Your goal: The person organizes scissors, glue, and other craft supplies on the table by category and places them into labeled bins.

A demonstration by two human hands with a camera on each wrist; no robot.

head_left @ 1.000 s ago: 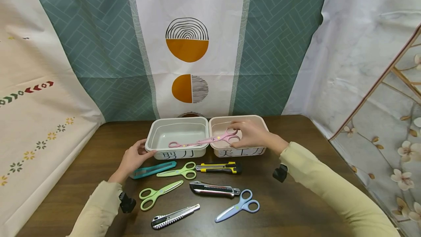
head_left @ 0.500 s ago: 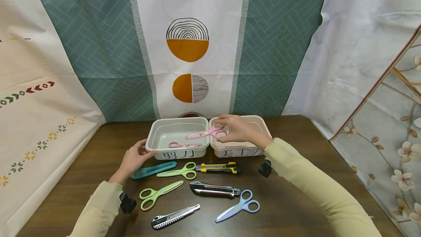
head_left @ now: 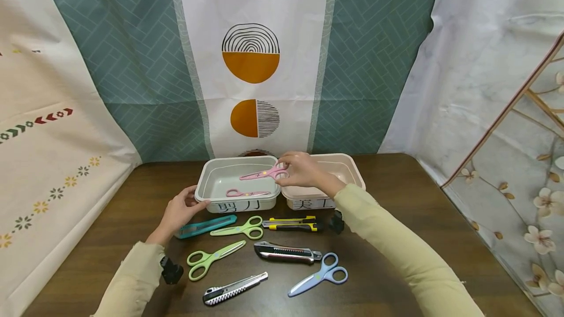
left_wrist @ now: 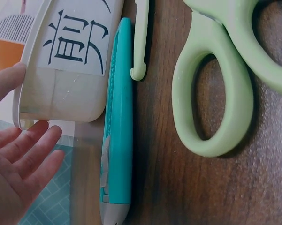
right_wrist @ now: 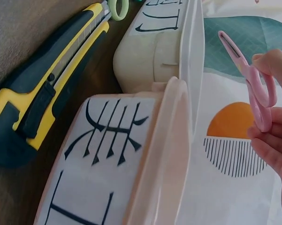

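Right hand pinches pink scissors by handle loops over grey bin. Likely light, rigid plastic, smooth; loops give surest hold. Left hand relaxed, fingers straight, touching bin corner.

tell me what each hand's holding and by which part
The right hand pinches pink scissors by the handle loops. The left hand holds nothing, resting against the grey box.
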